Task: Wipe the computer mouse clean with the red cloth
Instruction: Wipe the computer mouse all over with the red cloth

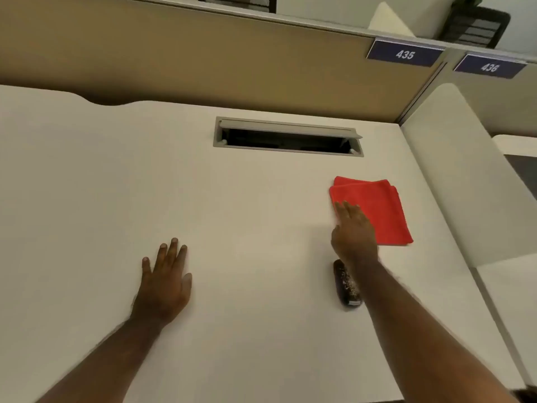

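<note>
A folded red cloth [377,207] lies flat on the white desk [232,199], right of centre. My right hand [353,231] reaches over the cloth's near left corner with fingers extended, holding nothing. A dark computer mouse [344,285] speckled with pale crumbs lies on the desk just under my right wrist, partly hidden by the forearm. My left hand [165,283] rests flat on the desk to the left, fingers spread, well apart from both objects.
An open cable hatch [287,138] is cut into the desk at the back. A tan partition [203,59] runs behind it, with labels 435 [404,54] and 436 [489,67]. A white side divider [453,175] stands along the desk's right edge.
</note>
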Demonstrator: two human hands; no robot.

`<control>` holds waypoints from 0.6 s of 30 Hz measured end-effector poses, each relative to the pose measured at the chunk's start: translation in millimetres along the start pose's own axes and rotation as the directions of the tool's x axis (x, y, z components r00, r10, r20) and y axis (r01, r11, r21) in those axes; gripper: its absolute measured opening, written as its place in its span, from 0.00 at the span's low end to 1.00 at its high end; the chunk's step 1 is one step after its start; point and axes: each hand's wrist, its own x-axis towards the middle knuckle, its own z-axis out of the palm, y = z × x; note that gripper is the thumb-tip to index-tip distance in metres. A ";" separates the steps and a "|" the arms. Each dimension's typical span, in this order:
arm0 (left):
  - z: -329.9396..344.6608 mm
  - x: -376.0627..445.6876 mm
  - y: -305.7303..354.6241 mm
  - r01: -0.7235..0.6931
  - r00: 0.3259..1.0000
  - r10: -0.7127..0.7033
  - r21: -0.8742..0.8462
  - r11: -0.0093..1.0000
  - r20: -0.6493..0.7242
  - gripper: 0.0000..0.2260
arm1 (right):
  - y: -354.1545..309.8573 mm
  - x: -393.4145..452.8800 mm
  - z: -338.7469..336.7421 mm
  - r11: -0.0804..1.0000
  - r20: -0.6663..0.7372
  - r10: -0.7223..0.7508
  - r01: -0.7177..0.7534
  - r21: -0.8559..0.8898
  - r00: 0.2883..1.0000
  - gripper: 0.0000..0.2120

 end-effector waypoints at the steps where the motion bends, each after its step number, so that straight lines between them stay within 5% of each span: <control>1: -0.8 0.8 2.2 0.027 1.000 -0.027 -0.018 0.999 -0.004 0.31 | 15.9 5.4 -1.8 0.999 0.041 0.052 -0.052 -0.004 0.998 0.27; 5: -1.3 2.2 9.5 0.084 0.995 -0.086 -0.050 0.995 -0.042 0.31 | 65.6 17.3 0.9 0.979 0.405 0.178 -0.204 0.021 0.897 0.31; 7: -1.0 3.2 16.1 0.084 0.994 -0.088 -0.053 0.995 -0.063 0.30 | 75.4 18.7 7.4 0.981 0.457 0.157 -0.193 0.031 0.875 0.33; 13: -4.0 11.0 44.3 0.021 0.994 -0.032 -0.103 0.994 -0.102 0.27 | 89.8 27.7 18.5 0.995 0.248 0.091 -0.097 0.012 0.965 0.18; 18: -6.1 20.1 91.8 -0.131 0.986 0.111 -0.172 0.976 -0.123 0.26 | 100.6 36.1 14.7 0.928 0.004 0.272 -0.264 0.264 0.962 0.09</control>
